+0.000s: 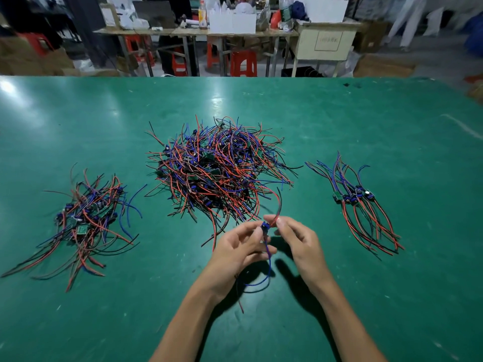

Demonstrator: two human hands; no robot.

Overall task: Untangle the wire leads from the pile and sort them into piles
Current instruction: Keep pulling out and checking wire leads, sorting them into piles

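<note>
While both hands' fingers [257, 232] pinch it, the wire lead [266, 227] sits between

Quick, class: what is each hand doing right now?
Left hand: pinches the wire lead at its blue part.
Right hand: pinches the same lead's red wire.

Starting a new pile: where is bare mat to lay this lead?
Bare mat lies between the big tangled pile and right pile, and beyond all piles. Crowded between the left pile and big pile.

Probably a workshop, green bench [339, 126], red stools [243, 64], cluttered tables [183, 31]
</note>
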